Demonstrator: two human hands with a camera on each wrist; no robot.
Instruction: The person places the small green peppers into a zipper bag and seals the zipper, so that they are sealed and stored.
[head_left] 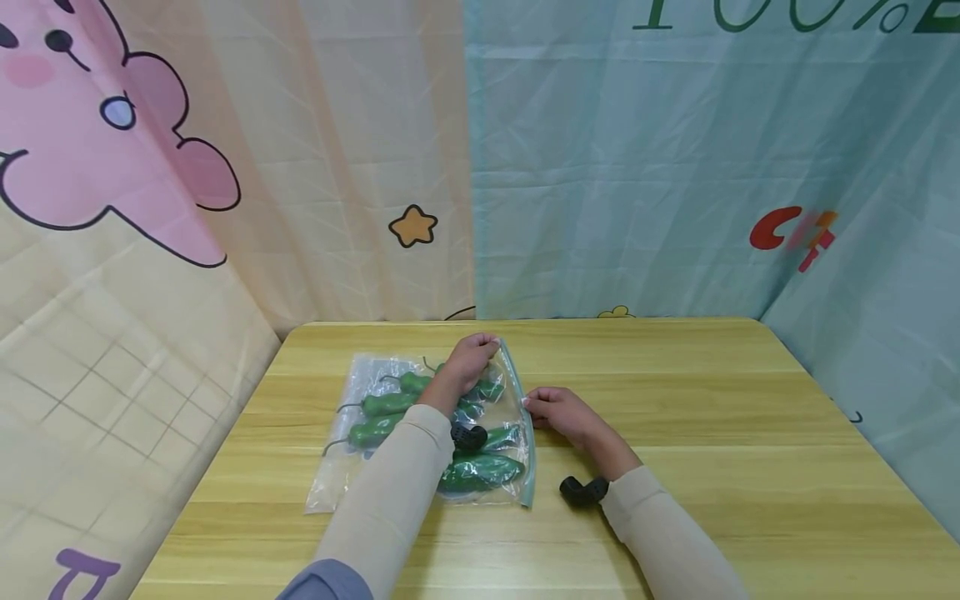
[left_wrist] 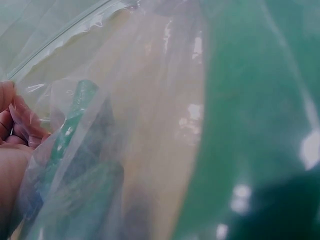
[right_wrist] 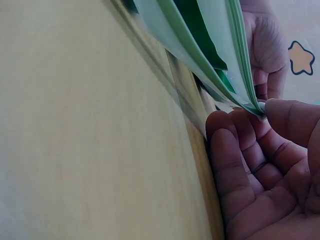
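A clear zip bag (head_left: 330, 492) lies on the table with several long green peppers (head_left: 386, 404) inside it. Its green-edged zip strip (head_left: 528, 479) runs along the right side. My left hand (head_left: 467, 364) reaches over the bag and pinches the far end of that strip. Lower down, my right hand (head_left: 564, 412) pinches the strip near its middle between thumb and fingers. In the right wrist view the strip's two sides (right_wrist: 200, 55) stand apart towards the near end and meet at the right thumb (right_wrist: 290, 120). Clear plastic and a blurred pepper (left_wrist: 265, 120) fill the left wrist view.
The wooden table (head_left: 712, 417) has a back edge along the hanging printed cloths (head_left: 600, 167). Black wrist-camera pieces show at both wrists; the left one (head_left: 468, 437) is over the bag, the right one (head_left: 583, 492) over the table.
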